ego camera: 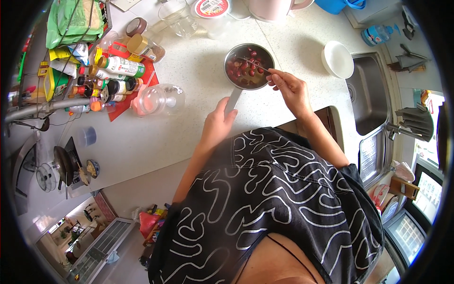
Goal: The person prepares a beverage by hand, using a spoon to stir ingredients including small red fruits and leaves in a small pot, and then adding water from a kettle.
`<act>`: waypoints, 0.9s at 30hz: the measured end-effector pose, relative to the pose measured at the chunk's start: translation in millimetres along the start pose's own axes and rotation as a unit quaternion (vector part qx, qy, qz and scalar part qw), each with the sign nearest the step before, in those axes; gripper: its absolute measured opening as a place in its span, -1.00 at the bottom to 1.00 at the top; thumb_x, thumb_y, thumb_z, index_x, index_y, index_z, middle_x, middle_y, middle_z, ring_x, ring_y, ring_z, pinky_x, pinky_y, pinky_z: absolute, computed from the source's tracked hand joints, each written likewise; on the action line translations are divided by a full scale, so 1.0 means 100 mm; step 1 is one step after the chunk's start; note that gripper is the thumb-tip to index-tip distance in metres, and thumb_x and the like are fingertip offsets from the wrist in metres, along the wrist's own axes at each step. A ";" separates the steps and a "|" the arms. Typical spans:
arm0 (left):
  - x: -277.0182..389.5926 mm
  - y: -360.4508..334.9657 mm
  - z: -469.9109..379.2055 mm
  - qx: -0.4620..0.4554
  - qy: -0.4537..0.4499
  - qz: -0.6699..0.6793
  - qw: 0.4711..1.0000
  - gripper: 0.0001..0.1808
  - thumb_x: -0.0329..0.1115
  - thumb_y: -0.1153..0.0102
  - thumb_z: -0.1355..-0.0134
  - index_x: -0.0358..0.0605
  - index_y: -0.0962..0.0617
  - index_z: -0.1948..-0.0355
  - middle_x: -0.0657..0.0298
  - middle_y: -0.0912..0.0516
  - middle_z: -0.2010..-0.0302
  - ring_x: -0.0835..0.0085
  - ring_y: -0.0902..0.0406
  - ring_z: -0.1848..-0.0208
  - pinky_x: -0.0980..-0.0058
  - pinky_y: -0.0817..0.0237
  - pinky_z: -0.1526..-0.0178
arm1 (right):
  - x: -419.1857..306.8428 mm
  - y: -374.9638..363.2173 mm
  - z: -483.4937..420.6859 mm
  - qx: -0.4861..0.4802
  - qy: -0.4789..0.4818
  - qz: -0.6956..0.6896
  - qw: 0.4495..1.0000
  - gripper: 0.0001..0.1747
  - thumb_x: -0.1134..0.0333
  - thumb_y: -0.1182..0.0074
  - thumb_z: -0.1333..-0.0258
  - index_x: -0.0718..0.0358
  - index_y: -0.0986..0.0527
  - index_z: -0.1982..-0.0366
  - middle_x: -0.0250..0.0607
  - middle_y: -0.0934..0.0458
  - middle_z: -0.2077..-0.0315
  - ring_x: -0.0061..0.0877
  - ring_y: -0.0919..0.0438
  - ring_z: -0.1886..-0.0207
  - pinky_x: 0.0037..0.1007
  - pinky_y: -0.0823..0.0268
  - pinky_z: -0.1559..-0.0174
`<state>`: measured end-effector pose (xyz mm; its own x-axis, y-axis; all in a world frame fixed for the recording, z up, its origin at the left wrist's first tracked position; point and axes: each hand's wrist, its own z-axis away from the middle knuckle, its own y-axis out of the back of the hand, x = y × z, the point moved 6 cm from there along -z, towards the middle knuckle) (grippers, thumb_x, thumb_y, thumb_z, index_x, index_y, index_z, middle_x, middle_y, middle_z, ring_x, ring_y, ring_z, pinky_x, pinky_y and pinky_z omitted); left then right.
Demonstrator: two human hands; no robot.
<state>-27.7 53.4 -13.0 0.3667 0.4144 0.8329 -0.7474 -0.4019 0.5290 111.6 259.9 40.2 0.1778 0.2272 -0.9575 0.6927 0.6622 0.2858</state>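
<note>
A small saucepan (227, 65) stands on the pale speckled countertop (198, 71). Inside it, red jujubes (251, 72) and some smaller brownish pieces sit in a shallow liquid. My left hand (219, 120) grips the saucepan's grey handle (233, 100), which points towards me. From the right, my right hand (289, 88) pinches a thin metal utensil (256, 65) between thumb and fingers. The utensil's far end reaches in among the jujubes; its tip is hard to make out.
A white bowl (337, 59) rests beside the stainless steel sink (369, 92) on the right. Leftward are a clear plastic jar (161, 99) and several condiment bottles (120, 66). Behind the pan stand a lidded plastic tub (212, 19) and a pink kettle (267, 10).
</note>
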 end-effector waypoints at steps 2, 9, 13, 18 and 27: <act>0.03 0.00 -0.01 -0.001 -0.003 0.005 1.000 -0.53 -0.21 -0.22 -0.36 -0.14 -0.46 -0.22 -0.17 -0.71 0.27 -0.19 -0.68 0.18 0.07 -0.48 0.16 | -0.05 0.00 0.05 -0.020 0.009 0.021 1.000 -0.70 0.32 -0.13 -0.40 0.35 -0.64 -0.03 -0.09 -0.76 0.25 -0.51 -0.73 0.22 -0.46 -0.56 0.17; -0.01 0.00 0.01 0.012 -0.016 -0.010 1.000 -0.53 -0.23 -0.25 -0.38 -0.19 -0.48 -0.22 0.02 -0.71 0.35 0.26 -0.71 0.34 0.37 -0.47 0.22 | -0.23 0.25 0.15 -0.036 0.022 0.061 0.997 -0.74 0.38 -0.17 -0.36 0.38 -0.65 0.02 -0.09 -0.76 0.32 -0.49 -0.74 0.29 -0.44 -0.57 0.23; -0.03 -0.01 0.00 0.003 0.003 -0.016 1.000 -0.53 -0.22 -0.24 -0.39 -0.19 -0.47 -0.22 0.02 -0.70 0.36 0.28 -0.70 0.35 0.37 -0.46 0.23 | -0.33 0.41 0.09 0.040 0.050 0.094 0.994 -0.74 0.36 -0.17 -0.37 0.37 -0.65 0.03 -0.11 -0.76 0.32 -0.51 -0.73 0.33 -0.46 -0.57 0.25; -0.06 -0.01 0.00 0.011 -0.008 -0.022 1.000 -0.53 -0.21 -0.23 -0.39 -0.20 -0.47 -0.22 0.03 -0.70 0.37 0.29 -0.69 0.37 0.38 -0.46 0.23 | -0.30 0.43 0.06 0.090 0.086 0.188 0.974 -0.79 0.35 -0.18 -0.34 0.32 -0.68 0.11 -0.12 -0.76 0.38 -0.51 -0.73 0.38 -0.49 -0.56 0.29; -0.05 -0.02 0.00 0.012 -0.011 -0.013 1.000 -0.55 -0.24 -0.24 -0.39 -0.19 -0.48 -0.21 0.00 -0.70 0.36 0.28 -0.70 0.35 0.38 -0.46 0.23 | 0.08 0.18 0.11 0.002 -0.206 -0.106 0.973 -0.69 0.30 -0.09 -0.37 0.44 -0.63 0.11 -0.14 -0.73 0.41 -0.58 -0.68 0.40 -0.54 -0.51 0.36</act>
<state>-28.2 52.5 -18.2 0.3991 0.4066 0.8218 -0.7242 -0.4100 0.5545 133.5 265.8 37.7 0.2943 -0.2199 -0.9301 0.7469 0.6600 0.0803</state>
